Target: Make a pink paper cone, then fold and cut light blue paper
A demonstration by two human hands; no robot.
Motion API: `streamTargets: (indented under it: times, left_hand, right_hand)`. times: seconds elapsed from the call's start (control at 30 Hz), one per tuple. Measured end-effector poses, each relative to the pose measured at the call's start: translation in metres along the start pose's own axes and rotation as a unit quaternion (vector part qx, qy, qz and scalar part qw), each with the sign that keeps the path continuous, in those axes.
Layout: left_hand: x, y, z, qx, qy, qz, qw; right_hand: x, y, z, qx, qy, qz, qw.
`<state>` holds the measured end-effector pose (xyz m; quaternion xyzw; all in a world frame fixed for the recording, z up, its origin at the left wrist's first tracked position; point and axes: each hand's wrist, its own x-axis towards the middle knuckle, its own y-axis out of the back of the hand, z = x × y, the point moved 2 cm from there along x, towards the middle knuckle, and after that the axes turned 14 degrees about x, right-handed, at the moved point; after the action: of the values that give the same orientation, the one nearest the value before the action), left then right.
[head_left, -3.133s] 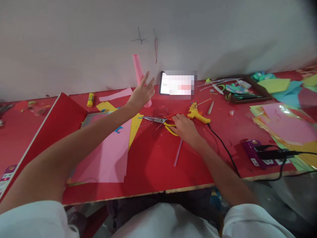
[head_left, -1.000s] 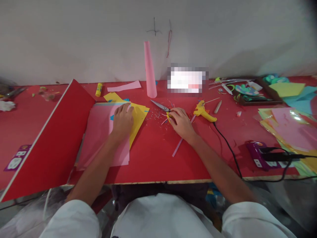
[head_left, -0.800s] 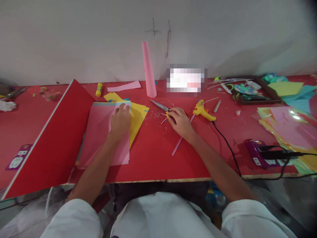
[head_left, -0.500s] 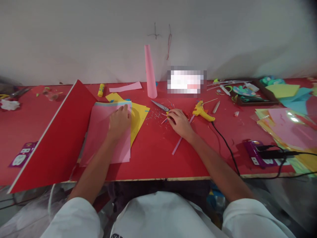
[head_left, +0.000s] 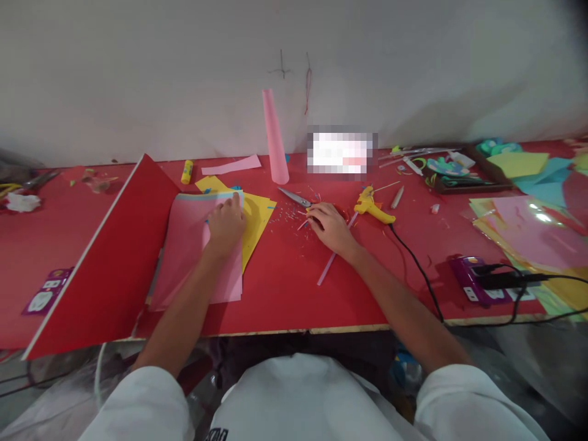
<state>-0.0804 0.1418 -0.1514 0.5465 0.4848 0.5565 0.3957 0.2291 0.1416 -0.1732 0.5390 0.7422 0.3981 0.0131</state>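
Note:
My left hand point(head_left: 227, 223) lies on a stack of pink paper point(head_left: 184, 263), fingers loosely bent near its upper right corner. A small blue bit shows beside its knuckles. Under the stack, yellow sheets point(head_left: 260, 214) stick out to the right. My right hand point(head_left: 331, 226) rests low over the scissors point(head_left: 296, 197), its fingers loosely curved and apart. The blades point up and left past the fingertips; most of the handle is hidden beneath the hand. Small paper scraps point(head_left: 289, 215) lie around the fingertips. A thin pink strip point(head_left: 327, 268) passes close to my right wrist.
A red board folder point(head_left: 105, 257) stands open at left. A pink paper cone point(head_left: 275, 147) stands at the back beside a pink strip point(head_left: 232, 165) and glue stick point(head_left: 187, 172). At right are a yellow glue gun point(head_left: 374, 207), corded power strip point(head_left: 478, 282), tray point(head_left: 498, 180) and coloured sheets point(head_left: 528, 233).
My left hand has shifted slightly right on the pink paper, and a blue bit now shows beside it. My right hand stays over the scissors. The whole view has tilted slightly.

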Motion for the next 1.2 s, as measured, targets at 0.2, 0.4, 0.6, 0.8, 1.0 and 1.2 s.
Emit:
streamTargets:
  times: [0.2,0.4,0.6,0.8,1.0,1.2]
  left_hand:
    - [0.004,-0.017,-0.007,-0.029,-0.04,0.02,0.999]
    - [0.003,-0.019,-0.005,-0.039,-0.089,-0.032,0.995]
    - [-0.005,-0.011,0.007,-0.067,-0.124,-0.002,0.99]
    - [-0.002,-0.01,0.013,-0.037,-0.123,0.031,0.991]
    - [-0.004,-0.002,0.019,-0.039,-0.091,0.022,0.995]
    - [-0.006,-0.003,0.016,-0.038,-0.053,0.029,0.997]
  right_hand:
    - [0.0,-0.001,-0.001,0.001,0.002,-0.002,1.0]
    - [-0.001,-0.002,0.001,0.0,-0.004,-0.014,1.0]
    - [0.0,0.0,-0.001,0.001,-0.002,-0.007,1.0]
    - [-0.002,-0.002,0.003,0.005,0.015,0.006,1.0]
    - [-0.002,0.001,-0.009,0.072,0.028,0.054,0.996]
    - [0.029,-0.029,-0.027,0.305,-0.076,-0.022,0.949]
